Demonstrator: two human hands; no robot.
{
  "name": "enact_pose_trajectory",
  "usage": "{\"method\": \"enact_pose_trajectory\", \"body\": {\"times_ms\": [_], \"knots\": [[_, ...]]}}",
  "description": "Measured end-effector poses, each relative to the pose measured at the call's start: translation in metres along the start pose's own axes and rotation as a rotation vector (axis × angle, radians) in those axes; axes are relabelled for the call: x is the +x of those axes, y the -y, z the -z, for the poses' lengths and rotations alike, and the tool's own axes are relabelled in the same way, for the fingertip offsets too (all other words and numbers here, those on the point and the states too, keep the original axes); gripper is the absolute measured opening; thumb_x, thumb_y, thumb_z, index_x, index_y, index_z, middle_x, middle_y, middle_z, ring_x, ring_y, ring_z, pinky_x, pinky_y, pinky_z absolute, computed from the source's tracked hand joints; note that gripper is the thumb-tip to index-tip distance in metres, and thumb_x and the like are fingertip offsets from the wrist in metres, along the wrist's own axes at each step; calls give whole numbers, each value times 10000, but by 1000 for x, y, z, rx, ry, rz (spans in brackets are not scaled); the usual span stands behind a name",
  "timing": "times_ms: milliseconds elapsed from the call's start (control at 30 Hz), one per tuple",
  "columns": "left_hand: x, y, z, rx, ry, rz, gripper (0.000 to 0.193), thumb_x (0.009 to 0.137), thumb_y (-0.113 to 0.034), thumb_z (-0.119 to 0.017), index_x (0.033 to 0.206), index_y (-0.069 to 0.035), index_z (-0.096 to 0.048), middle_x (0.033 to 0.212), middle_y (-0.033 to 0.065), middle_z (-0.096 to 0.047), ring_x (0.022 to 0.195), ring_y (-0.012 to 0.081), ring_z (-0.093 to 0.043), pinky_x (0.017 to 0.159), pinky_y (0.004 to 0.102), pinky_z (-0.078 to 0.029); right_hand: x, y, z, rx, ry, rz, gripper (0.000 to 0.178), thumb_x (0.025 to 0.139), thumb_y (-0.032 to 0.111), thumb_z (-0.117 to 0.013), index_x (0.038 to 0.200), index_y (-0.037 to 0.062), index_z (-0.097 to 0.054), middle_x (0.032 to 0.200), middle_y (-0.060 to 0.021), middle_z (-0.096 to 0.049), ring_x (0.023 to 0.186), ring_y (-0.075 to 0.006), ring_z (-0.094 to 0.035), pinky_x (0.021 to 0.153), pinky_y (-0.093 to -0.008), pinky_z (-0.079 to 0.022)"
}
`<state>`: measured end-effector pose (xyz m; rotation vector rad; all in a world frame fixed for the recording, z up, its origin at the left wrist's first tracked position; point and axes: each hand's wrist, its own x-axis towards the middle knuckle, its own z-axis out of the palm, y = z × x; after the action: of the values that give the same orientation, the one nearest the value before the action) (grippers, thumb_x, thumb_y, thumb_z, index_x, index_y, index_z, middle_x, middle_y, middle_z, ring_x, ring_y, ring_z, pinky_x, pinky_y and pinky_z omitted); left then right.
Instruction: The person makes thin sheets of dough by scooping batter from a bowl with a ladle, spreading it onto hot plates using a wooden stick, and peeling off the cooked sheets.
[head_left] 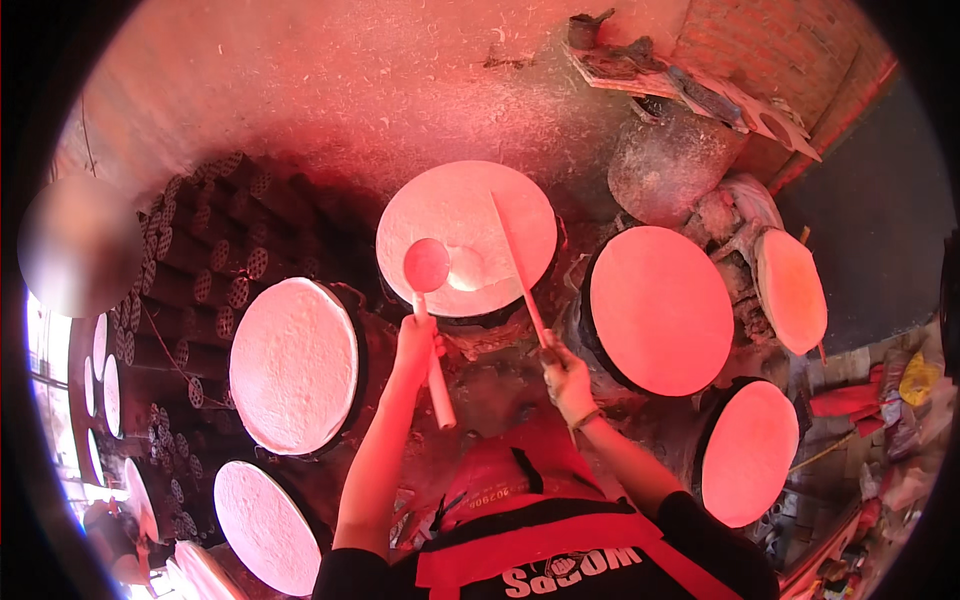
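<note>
My left hand [416, 345] is closed round the pale handle of a ladle [427, 266]. The ladle's round bowl hangs over the near left part of a round griddle [450, 205] coated with a pale layer. Beside the bowl lies a small lighter pool of batter [466, 269]. My right hand [567, 382] grips a long thin flat stick [517, 260], which slants up and left across the griddle's right side. Whether its tip touches the coating, I cannot tell. Red light tints everything.
Similar round griddles stand around me: left [295, 365], lower left [266, 525], right [662, 310] and lower right [750, 455]. Honeycomb coal briquettes [200, 285] are stacked at the left. A cluttered board [690, 90] juts out at the far right, above a rounded container [665, 165].
</note>
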<state>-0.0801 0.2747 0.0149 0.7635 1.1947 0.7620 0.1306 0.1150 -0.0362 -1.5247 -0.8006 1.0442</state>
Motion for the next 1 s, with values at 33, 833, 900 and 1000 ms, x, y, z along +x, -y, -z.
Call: {"method": "enact_pose_trajectory", "body": {"times_ms": [33,833,900,1000], "knots": [[7,0,-10,64,-45,-4,94,864,-83,-492,887,-44,-410,702,36,-452,483,117,-449,380,254,-395,-1,7,-13,165,-62,-102,402,909,304,-580,1258,105,-556,677,51,-528,547,-39,-458,494,-189,-366],[-149,45,104,-241,134,418,89,898,-105,-520,866,-80,-441,656,-11,-435,450,54,-359,374,191,-287,-10,21,-30,-247,-430,367,239,911,215,-536,1086,77,-622,876,-142,-662,684,-160,-586,658,-320,-467],[-153,74,116,-220,127,450,105,894,-96,-518,851,-82,-423,659,-4,-434,448,64,-357,381,197,-284,-49,24,-35,-443,-182,-60,256,901,155,-556,1122,36,-606,792,-30,-603,750,-79,-521,715,-240,-452],[-144,107,115,-214,150,557,115,888,-89,-521,834,-71,-422,660,-2,-437,448,68,-359,387,206,-284,-120,-4,-42,-566,107,62,401,855,125,-589,1254,129,-545,1086,-155,-623,878,-209,-649,768,-305,-492]]}}
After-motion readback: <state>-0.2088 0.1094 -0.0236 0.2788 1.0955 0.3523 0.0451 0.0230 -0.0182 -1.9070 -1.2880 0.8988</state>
